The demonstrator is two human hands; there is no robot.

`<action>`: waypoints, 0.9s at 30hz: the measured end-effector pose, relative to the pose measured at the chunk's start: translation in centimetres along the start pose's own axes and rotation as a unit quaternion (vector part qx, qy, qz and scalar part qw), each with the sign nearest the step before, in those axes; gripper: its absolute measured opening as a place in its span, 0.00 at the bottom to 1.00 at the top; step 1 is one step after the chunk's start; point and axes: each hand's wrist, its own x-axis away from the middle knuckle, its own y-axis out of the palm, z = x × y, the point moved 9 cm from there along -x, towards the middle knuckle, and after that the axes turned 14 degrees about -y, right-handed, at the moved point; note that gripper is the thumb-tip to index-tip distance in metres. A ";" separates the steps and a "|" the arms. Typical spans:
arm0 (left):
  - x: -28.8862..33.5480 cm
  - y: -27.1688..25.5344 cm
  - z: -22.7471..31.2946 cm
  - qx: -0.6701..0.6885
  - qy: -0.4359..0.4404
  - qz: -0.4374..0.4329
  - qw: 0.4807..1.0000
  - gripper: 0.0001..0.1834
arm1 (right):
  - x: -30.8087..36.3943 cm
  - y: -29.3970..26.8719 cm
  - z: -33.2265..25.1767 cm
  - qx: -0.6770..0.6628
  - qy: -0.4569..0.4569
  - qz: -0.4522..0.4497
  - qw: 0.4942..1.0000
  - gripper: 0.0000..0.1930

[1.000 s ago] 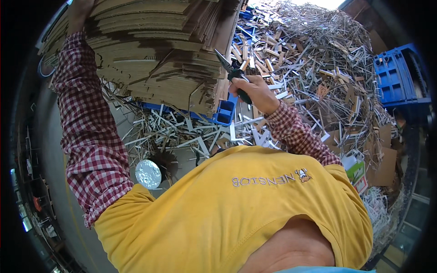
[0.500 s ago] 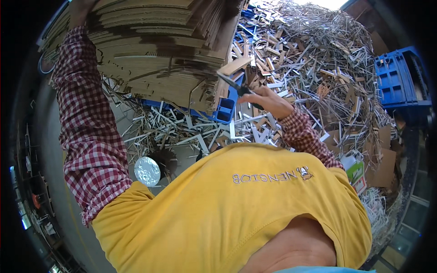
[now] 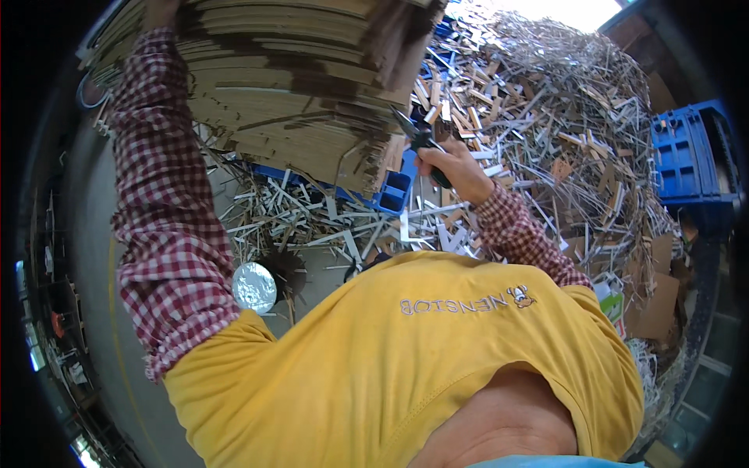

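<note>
Pointing toward eleven o'clock, a pliers-like tool (image 3: 422, 137) with dark handles sits just past twelve in my remote view, its metal tip in front of the right edge of a cardboard stack (image 3: 234, 101); from here I cannot tell whether the two touch. I see the right hand (image 3: 460, 170) wrapped around the handles, its checked sleeve (image 3: 523, 234) coming in from between three and four. The stack fills eleven o'clock, its layered sheets crossed by dark patches. At its far left side, between ten and eleven, I find the left hand (image 3: 161, 14), cropped by the upper rim; I cannot tell how its fingers stand. By the stack's near corner, between twelve and one, shows a blue pallet (image 3: 394, 181). Toward two I have a heap of scrap strips (image 3: 538, 117), and beyond it a blue crate (image 3: 686, 152). At eight is a silver disc (image 3: 254, 288); at six, a yellow shirt (image 3: 406, 351).
</note>
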 end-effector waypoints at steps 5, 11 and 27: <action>0.1 1.8 1.9 -0.037 -0.064 -0.068 0.995 0.14 | 0.2 -1.3 1.7 0.073 0.029 -0.005 0.997 0.15; -0.3 -0.2 2.7 -0.014 -0.037 -0.065 0.997 0.16 | 2.3 -1.6 -3.6 0.169 0.005 -0.022 0.985 0.11; 23.2 -5.8 9.3 0.173 -0.268 0.069 0.945 0.11 | 2.3 -2.9 -1.7 0.164 -0.038 -0.099 0.981 0.16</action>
